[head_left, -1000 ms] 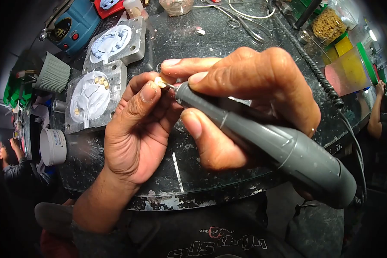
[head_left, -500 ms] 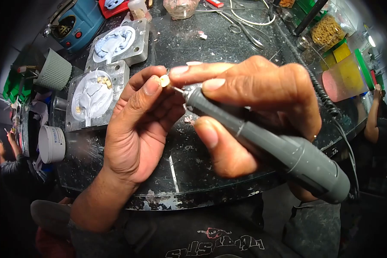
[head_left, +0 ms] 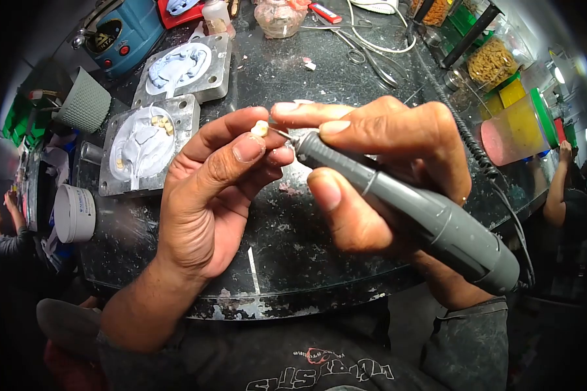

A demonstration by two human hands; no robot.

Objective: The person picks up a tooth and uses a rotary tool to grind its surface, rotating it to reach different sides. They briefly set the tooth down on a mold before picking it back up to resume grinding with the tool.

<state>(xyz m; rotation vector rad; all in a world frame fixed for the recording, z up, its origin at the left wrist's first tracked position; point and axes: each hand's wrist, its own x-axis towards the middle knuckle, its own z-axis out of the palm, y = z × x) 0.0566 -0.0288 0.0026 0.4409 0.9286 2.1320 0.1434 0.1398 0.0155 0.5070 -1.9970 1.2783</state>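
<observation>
Between the thumb and forefinger of my left hand (head_left: pixel 218 189) is a small cream-coloured artificial tooth (head_left: pixel 259 128). My right hand (head_left: pixel 385 169) wraps round a dark grey rotary handpiece (head_left: pixel 404 202), gripped like a pen. Its thin bur points left, its tip close beside the tooth. The right forefinger reaches out near the left fingertips. To the left of my hands lies a metal flask half (head_left: pixel 184 153) filled with white plaster, with several loose teeth (head_left: pixel 162 124) on it. Behind it sits a second flask half (head_left: pixel 218 75) with a bluish-white mould.
A white tub (head_left: pixel 75 214) and a grey woven basket (head_left: pixel 85 101) stand at the left, a blue machine (head_left: pixel 127 36) behind. Scissors (head_left: pixel 372 62) lie at the back. On the right are a green-lidded jar of pink powder (head_left: pixel 512 137) and a coiled cord (head_left: pixel 466 137). Other people appear at both edges.
Both hands have shifted slightly right in view. The tooth has been turned between the left fingers, and the bur now sits at its right side. The view itself has moved a little.
</observation>
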